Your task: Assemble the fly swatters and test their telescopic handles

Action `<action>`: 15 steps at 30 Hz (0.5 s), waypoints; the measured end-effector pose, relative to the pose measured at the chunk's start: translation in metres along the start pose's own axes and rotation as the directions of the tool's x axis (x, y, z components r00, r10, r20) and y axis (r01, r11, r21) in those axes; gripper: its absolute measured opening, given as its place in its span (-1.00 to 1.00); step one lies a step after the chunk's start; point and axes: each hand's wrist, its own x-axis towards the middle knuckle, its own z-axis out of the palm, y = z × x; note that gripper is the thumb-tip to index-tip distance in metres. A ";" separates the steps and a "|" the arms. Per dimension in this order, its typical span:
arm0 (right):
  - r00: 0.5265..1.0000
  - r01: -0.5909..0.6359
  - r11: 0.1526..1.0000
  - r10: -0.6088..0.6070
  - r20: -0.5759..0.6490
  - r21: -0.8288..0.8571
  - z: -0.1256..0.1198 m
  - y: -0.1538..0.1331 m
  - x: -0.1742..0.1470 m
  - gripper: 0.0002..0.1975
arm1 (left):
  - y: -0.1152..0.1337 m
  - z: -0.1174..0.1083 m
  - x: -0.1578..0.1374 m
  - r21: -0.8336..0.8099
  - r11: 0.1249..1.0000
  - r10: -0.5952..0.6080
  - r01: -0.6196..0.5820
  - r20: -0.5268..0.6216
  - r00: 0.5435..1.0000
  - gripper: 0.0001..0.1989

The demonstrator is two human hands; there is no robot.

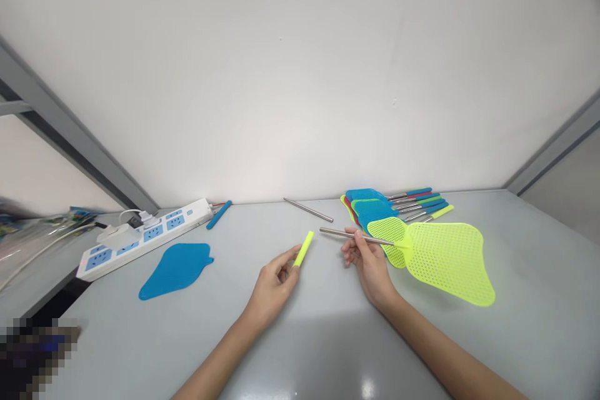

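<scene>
My left hand point(274, 284) is closed on a yellow-green handle sleeve point(304, 247), which points up and slightly right. In my right hand point(370, 265) is a fly swatter, its metal rod point(337, 234) pinched between thumb and fingers. The bare rod end points left toward the sleeve, a small gap apart from it. To the right spreads the swatter's yellow-green perforated head point(445, 259). A loose metal rod point(308, 209) lies behind my hands. On the left rest a blue swatter head point(177, 270) without a rod and a blue handle sleeve point(219, 215).
A pile of fly swatters point(375, 207) with blue, red and green parts lies by the wall at the right. At the left, a white power strip point(145, 237) holds plugged-in adapters and a cable. The grey table point(300, 350) meets the white wall behind.
</scene>
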 end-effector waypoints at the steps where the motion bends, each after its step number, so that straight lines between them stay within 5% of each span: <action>1: 1.000 0.003 1.000 -0.003 -0.013 0.012 0.000 -0.001 0.001 -0.70 | 0.001 0.000 0.000 0.015 1.000 0.000 0.000 0.006 1.000 -0.60; 15: 0.997 0.003 0.996 0.004 -0.081 0.084 -0.002 -0.001 0.002 -0.74 | 0.000 0.001 0.000 0.047 0.999 -0.011 0.010 0.012 1.000 -0.62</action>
